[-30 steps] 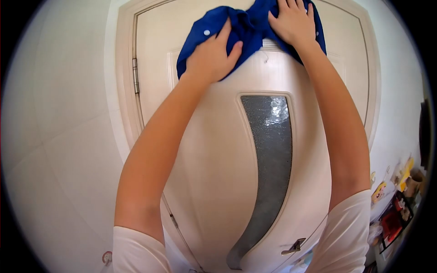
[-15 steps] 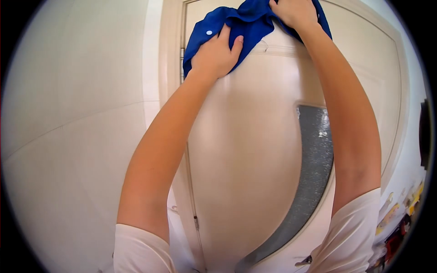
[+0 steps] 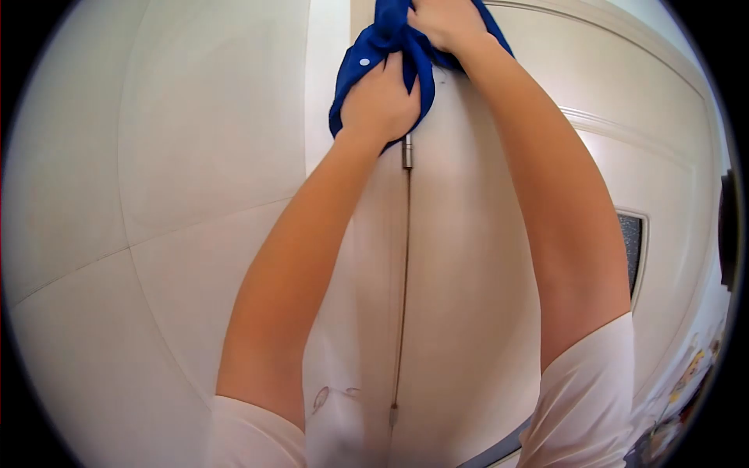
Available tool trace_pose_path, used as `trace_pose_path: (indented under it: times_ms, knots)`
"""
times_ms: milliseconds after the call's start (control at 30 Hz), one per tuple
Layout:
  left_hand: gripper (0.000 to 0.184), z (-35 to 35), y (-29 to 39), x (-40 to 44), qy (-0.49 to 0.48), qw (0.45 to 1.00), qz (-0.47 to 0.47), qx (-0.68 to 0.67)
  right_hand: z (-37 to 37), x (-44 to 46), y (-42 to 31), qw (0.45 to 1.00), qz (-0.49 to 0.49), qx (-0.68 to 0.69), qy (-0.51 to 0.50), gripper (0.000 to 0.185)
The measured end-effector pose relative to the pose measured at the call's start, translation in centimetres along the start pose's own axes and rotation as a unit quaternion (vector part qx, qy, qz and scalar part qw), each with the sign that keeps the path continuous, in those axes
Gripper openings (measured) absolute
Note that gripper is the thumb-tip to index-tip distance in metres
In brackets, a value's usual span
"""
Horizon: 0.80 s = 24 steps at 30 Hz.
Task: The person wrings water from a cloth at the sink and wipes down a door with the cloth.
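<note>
Head view | upper centre: left hand (image 3: 378,103) and right hand (image 3: 449,25) are clutching blue cloth (image 3: 388,33), both closed on its folds | centre: door (image 3: 466,234) is standing behind.

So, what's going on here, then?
A person is holding up a blue cloth with both bare hands, in front of a pale door. The left hand has its lower part, just above a hinge; the right hand is higher up on it. The cloth looks bunched, and its top runs out of view.
</note>
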<state>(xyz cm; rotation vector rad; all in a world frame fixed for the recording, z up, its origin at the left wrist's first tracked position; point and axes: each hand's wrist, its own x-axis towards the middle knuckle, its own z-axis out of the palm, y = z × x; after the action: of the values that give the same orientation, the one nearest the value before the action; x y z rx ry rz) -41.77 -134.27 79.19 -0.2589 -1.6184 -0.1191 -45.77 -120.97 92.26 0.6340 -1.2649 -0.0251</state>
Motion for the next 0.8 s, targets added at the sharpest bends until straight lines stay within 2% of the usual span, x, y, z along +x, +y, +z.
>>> trace_pose_path:
  times_ms: [33, 100, 200, 300, 333, 367, 433, 467, 567, 667, 700, 767, 800]
  knots:
    - [0.056, 0.0, -0.6, -0.2, -0.007, 1.000, -0.004, -0.015, 0.5, 0.7, -1.1, 1.000, -0.009, 0.006, -0.009, 0.057]
    - [0.050, 0.0, -1.6, -0.9, 0.055, 0.998, 0.008, -0.036, 1.2, 2.1, -2.7, 0.999, -0.029, 0.018, -0.026, 0.058]
    - [0.042, -0.3, -2.8, -1.8, 0.120, 0.991, -0.003, -0.053, 3.0, 3.0, -5.1, 0.997, -0.032, 0.071, 0.014, 0.056]
    - [0.040, -1.6, -1.6, -3.3, 0.053, 0.993, -0.090, -0.060, 2.9, 2.0, -7.0, 0.989, -0.086, 0.117, 0.028, 0.054]
    - [0.040, -1.5, -1.5, -3.8, 0.062, 0.989, -0.110, -0.070, 2.4, 1.1, -7.4, 0.984, -0.113, 0.129, 0.038, 0.054]
    - [0.039, -1.6, -1.3, -4.4, 0.057, 0.988, -0.117, -0.079, 2.8, 0.4, -8.1, 0.979, -0.125, 0.133, 0.088, 0.052]
    - [0.038, -1.5, -1.1, -5.8, 0.043, 0.985, -0.133, -0.097, 2.0, -1.8, -8.8, 0.976, -0.139, 0.160, 0.048, 0.044]
    - [0.037, -1.1, -1.4, -6.2, 0.022, 0.987, -0.142, -0.067, 1.9, -3.1, -9.3, 0.976, -0.146, 0.151, 0.060, 0.044]
    - [0.039, -1.0, -0.7, -7.5, 0.020, 0.982, -0.163, -0.095, 1.6, -4.5, -9.7, 0.977, -0.139, 0.145, 0.074, 0.046]
    - [0.044, -1.4, 0.5, -6.9, 0.053, 0.976, -0.187, -0.096, 1.4, -2.8, -9.0, 0.985, -0.125, 0.112, 0.039, 0.047]
    - [0.047, -1.0, 0.4, -6.7, 0.072, 0.982, -0.165, -0.062, 1.4, -1.8, -8.5, 0.987, -0.123, 0.089, 0.050, 0.048]
    - [0.052, -0.4, -0.1, -5.5, 0.114, 0.987, -0.116, 0.007, 2.8, 0.1, -7.7, 0.982, -0.114, 0.012, 0.147, 0.049]
    - [0.055, -0.4, -0.4, -4.7, 0.104, 0.989, -0.102, -0.011, 2.8, 2.3, -6.8, 0.990, -0.105, 0.036, 0.082, 0.055]
